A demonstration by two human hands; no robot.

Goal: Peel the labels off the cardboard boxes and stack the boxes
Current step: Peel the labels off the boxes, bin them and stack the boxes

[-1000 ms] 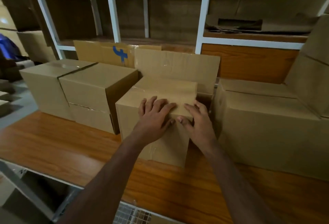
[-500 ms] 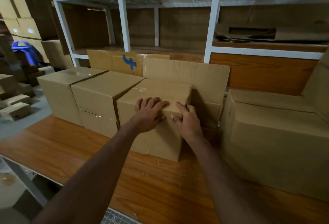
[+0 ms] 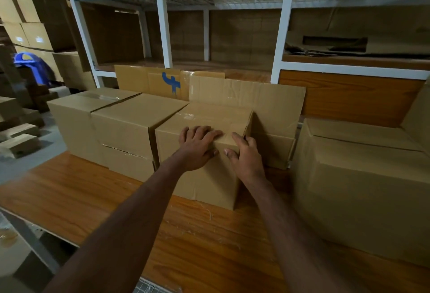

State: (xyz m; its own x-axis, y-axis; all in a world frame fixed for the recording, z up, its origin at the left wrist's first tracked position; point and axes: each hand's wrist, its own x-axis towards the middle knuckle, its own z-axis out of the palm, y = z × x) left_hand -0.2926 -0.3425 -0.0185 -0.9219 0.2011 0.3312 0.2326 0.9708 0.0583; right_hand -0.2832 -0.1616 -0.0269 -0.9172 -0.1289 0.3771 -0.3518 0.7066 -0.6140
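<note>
A small taped cardboard box (image 3: 209,176) stands on the wooden shelf (image 3: 93,195), pushed up against two similar boxes (image 3: 125,127) on its left. My left hand (image 3: 197,146) lies over the box's near top edge, fingers on the lid and thumb on the front face. My right hand (image 3: 244,155) holds the near right corner, fingers spread over the top and thumb on the front. No label shows on the faces I see.
A large box (image 3: 360,188) stands to the right. Flat cardboard sheets, one with a blue mark (image 3: 172,83), lean behind against the white rack frame (image 3: 279,36). More boxes and a blue plastic item (image 3: 28,64) sit far left beyond the shelf edge.
Both hands have slid the small box away from me and leftward until it sits beside the left boxes. My view has risen and pulled back.
</note>
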